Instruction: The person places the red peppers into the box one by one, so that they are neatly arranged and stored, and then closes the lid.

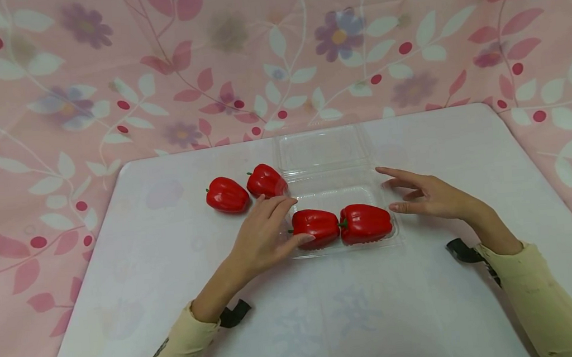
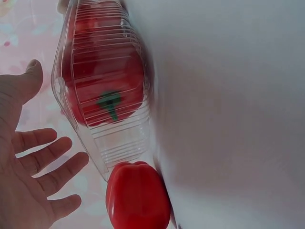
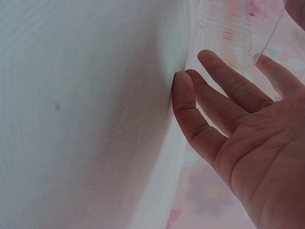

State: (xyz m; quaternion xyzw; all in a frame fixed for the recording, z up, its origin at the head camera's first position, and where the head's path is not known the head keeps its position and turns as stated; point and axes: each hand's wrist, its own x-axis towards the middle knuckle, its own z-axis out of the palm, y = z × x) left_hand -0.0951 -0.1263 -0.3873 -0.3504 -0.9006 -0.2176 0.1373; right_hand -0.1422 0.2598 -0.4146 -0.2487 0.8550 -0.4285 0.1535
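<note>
Two red bell peppers, one on the left [image 1: 316, 227] and one on the right [image 1: 366, 223], lie end to end along the near side of a clear plastic clamshell box [image 1: 328, 198]. Its lid [image 1: 322, 148] is folded back, away from the person. At the box's left side, my left hand [image 1: 265, 236] has its fingers and thumb spread, with nothing in its grasp; the left wrist view shows the bare palm beside the ribbed wall. To the right of the box, my right hand [image 1: 430, 194] hangs with loosely bent fingers and holds nothing.
Two more red bell peppers, one farther left [image 1: 228, 195] and one against the box's left edge [image 1: 266, 180], lie on the white-covered table [image 1: 170, 243]. Behind the table hangs a pink floral cloth [image 1: 236, 53]. Each wrist carries a black strap mount [image 1: 465, 251].
</note>
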